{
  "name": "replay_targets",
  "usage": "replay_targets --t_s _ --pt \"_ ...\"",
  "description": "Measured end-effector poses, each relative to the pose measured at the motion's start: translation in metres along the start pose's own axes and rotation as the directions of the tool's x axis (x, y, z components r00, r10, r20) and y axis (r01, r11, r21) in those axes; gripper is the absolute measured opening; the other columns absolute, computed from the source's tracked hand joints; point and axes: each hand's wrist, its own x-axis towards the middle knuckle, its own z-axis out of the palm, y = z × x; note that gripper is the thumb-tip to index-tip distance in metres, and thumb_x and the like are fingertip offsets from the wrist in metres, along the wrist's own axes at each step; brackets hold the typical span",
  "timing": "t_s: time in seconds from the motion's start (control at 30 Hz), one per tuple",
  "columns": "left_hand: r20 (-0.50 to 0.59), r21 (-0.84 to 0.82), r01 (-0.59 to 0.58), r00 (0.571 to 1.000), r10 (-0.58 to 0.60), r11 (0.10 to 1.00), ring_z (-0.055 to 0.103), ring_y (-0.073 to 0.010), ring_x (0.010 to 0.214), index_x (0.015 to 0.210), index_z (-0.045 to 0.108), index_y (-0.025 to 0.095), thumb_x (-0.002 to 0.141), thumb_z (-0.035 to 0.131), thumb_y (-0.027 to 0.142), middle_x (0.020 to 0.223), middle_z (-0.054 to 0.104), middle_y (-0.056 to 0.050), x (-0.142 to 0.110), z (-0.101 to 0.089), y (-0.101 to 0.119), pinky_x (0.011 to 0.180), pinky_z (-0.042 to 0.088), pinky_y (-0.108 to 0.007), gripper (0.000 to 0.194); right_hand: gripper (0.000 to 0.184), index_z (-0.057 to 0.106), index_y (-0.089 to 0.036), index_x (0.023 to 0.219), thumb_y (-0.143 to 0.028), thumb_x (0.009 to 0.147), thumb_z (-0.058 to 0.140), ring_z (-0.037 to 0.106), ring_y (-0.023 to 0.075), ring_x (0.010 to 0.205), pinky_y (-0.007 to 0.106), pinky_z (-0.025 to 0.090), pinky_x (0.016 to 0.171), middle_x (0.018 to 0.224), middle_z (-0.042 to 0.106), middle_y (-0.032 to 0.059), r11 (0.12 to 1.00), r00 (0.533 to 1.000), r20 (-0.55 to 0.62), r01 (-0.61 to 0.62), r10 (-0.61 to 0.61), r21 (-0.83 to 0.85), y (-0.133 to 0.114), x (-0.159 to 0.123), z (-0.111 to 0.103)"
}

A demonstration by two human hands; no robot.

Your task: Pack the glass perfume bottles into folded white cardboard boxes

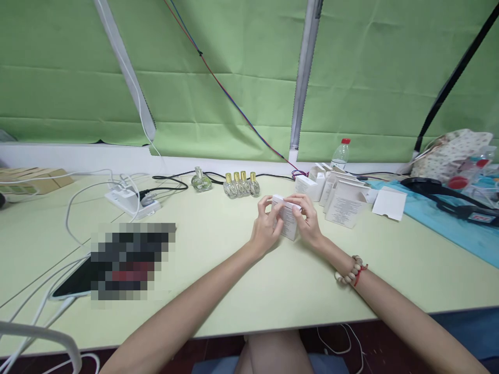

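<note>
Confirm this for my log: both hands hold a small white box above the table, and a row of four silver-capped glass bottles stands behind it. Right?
Not quite. In the head view the four bottles have gold caps, not silver. The rest stands: the left hand and right hand both hold the small white box above the table, with the bottles behind it.

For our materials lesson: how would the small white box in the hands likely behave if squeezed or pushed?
The white box looks like thin card, so probably light and easily dented. Flat sides suggest sliding rather than rolling. Both hands, left hand and right hand, hold it.
</note>
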Motion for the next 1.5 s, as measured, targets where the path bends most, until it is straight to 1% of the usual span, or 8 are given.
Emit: replay_targets --t_s 0.1,0.23,0.43,0.73,0.93,1.17,1.37,1.5 --pt "-0.029 0.029 -0.003 1.000 0.004 1.000 0.046 -0.0209 0.110 0.114 0.048 0.023 0.081 0.042 0.017 0.121 0.032 -0.011 -0.0012 0.0017 -0.0011 0.058 0.050 -0.022 0.034 0.027 0.062 -0.021 0.098 -0.033 0.089 0.039 0.054 0.0186 0.099 0.028 0.048 0.065 0.100 0.056 0.0072 1.000 1.000 -0.016 -0.010 0.010 0.014 -0.0013 -0.0001 0.0008" --pt "-0.021 0.031 -0.013 1.000 0.014 0.999 0.044 -0.0215 0.114 0.116 0.046 0.023 0.081 0.041 0.018 0.130 0.028 -0.011 -0.0009 0.0001 0.0000 0.061 0.050 -0.022 0.035 0.028 0.062 -0.021 0.098 -0.034 0.089 0.039 0.054 0.0193 0.098 0.030 0.048 0.067 0.100 0.055 0.0077 1.000 1.000 0.002 0.000 0.000 0.011 -0.0026 0.0000 -0.0002" --pt "-0.005 0.023 -0.106 0.994 0.107 0.994 0.041 -0.0208 0.118 0.117 0.042 0.021 0.081 0.041 0.017 0.131 0.039 -0.011 0.0027 -0.0042 0.0021 0.082 0.049 -0.030 0.036 0.029 0.063 -0.021 0.098 -0.036 0.089 0.039 0.054 0.0206 0.098 0.033 0.049 0.070 0.099 0.055 0.0080 0.999 0.999 0.019 0.026 -0.026 0.019 -0.0023 0.0001 -0.0015" --pt "0.007 0.029 -0.070 0.998 0.070 0.997 0.048 -0.0190 0.109 0.116 0.042 0.021 0.079 0.043 0.017 0.122 0.043 -0.010 0.0019 -0.0017 -0.0007 0.071 0.051 -0.026 0.037 0.029 0.064 -0.021 0.093 -0.033 0.089 0.038 0.053 0.0201 0.098 0.035 0.047 0.076 0.098 0.054 0.0074 0.998 0.999 0.029 0.045 -0.046 0.040 -0.0018 0.0007 -0.0022" --pt "-0.015 0.044 -0.094 0.995 0.094 0.995 0.048 -0.0194 0.110 0.115 0.042 0.021 0.078 0.044 0.016 0.120 0.044 -0.010 0.0016 -0.0008 -0.0027 0.073 0.051 -0.027 0.037 0.030 0.065 -0.021 0.091 -0.036 0.088 0.039 0.053 0.0204 0.097 0.036 0.047 0.076 0.097 0.054 0.0074 0.997 0.999 0.028 0.045 -0.047 0.054 -0.0028 0.0015 -0.0027" --pt "-0.020 0.061 -0.107 0.994 0.108 0.992 0.048 -0.0197 0.109 0.115 0.040 0.020 0.079 0.043 0.016 0.121 0.044 -0.011 0.0007 0.0011 -0.0047 0.067 0.050 -0.025 0.037 0.031 0.067 -0.021 0.089 -0.036 0.087 0.041 0.053 0.0200 0.096 0.035 0.047 0.075 0.095 0.054 0.0069 0.998 0.999 0.019 0.028 -0.029 0.057 -0.0012 0.0023 -0.0027" --pt "-0.055 0.040 -0.124 0.991 0.126 0.991 0.046 -0.0193 0.113 0.120 0.035 0.021 0.079 0.042 0.016 0.120 0.045 -0.010 0.0016 0.0001 -0.0035 0.077 0.049 -0.028 0.042 0.028 0.068 -0.021 0.087 -0.032 0.086 0.042 0.054 0.0196 0.095 0.035 0.046 0.077 0.096 0.054 0.0066 0.997 0.999 0.008 0.032 -0.033 0.071 -0.0025 0.0013 -0.0022" --pt "-0.014 0.016 -0.092 0.996 0.092 0.996 0.045 -0.0189 0.115 0.121 0.037 0.021 0.080 0.042 0.015 0.121 0.045 -0.010 0.0022 -0.0021 -0.0005 0.084 0.047 -0.029 0.042 0.025 0.067 -0.021 0.086 -0.030 0.085 0.044 0.054 0.0199 0.096 0.035 0.047 0.075 0.097 0.054 0.0070 0.998 1.000 0.006 0.026 -0.026 0.050 -0.0005 0.0000 -0.0013"
